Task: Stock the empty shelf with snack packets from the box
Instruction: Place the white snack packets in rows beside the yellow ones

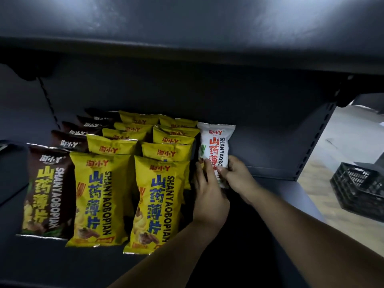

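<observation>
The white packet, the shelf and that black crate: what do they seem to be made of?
White packet: probably glossy plastic film, since it crinkles and shines; both hands hold it.
Shelf: likely painted metal, dark and matte, with slotted uprights.
Black crate: apparently moulded plastic, with lattice walls.

The white foil snack packet (216, 146) standing upright on the dark shelf is showing "SHANYAOBO…" in dark capitals running down its face, the rest being covered by fingers, beside large red Chinese characters and a small red logo ending in "Y" at its top. The front yellow foil snack packet (153, 204) is carrying "SHANYAOBOPIAN" in full beside big blue Chinese characters, under the same red logo. The front dark brown foil snack packet (44, 194) is bearing "SHANYAOBOPIAN" in white beside yellow Chinese characters.
</observation>
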